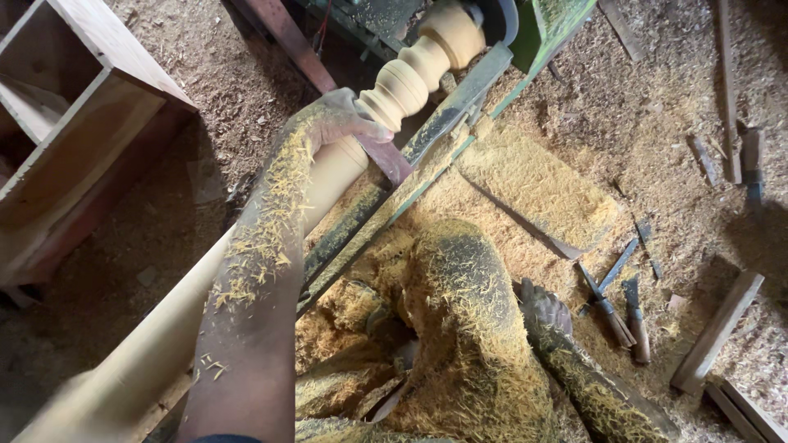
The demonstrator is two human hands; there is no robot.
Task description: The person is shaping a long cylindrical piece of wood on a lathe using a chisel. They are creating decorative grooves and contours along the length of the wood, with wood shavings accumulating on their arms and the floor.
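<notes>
Smooth, pale turned-wood spindle [408,78] on the lathe; coarse yellow wood shavings [533,176] blanket the floor; dull metal chisels [611,308] with worn wooden handles.

No packages, labels, signs or screens show anywhere in this view.
</notes>
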